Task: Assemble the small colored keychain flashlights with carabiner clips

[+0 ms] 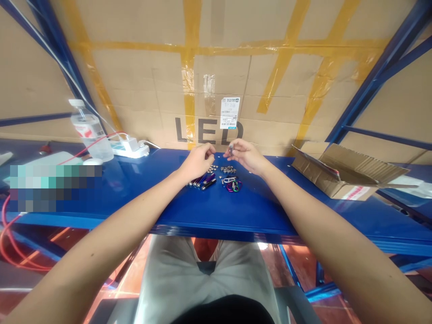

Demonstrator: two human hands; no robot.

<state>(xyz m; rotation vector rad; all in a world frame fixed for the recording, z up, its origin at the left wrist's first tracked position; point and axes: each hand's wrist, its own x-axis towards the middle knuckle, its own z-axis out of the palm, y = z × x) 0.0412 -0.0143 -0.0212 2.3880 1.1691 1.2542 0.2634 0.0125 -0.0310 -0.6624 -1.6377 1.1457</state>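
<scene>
My left hand [200, 159] is just above the blue tabletop, its fingers curled together; whatever may be in them is hidden. Facing it, my right hand [248, 156] pinches a small grey shiny piece [231, 149] between thumb and fingers. Under and beside my left hand lie several slim metallic tubes [202, 182], mostly purple and dark, with bright ends. Small round pieces [212, 168] are scattered by its fingers. Between the hands sits a little heap of small metal parts [228, 169]. Closer to me are several coloured carabiner clips [232, 185], purple, green and silver.
An open cardboard box [337, 173] stands on the right of the blue table [222, 211]. At left are a plastic bottle [91, 132], a white power strip [131, 148] and a red cable [89, 146]. A large carton [151, 90] rises behind.
</scene>
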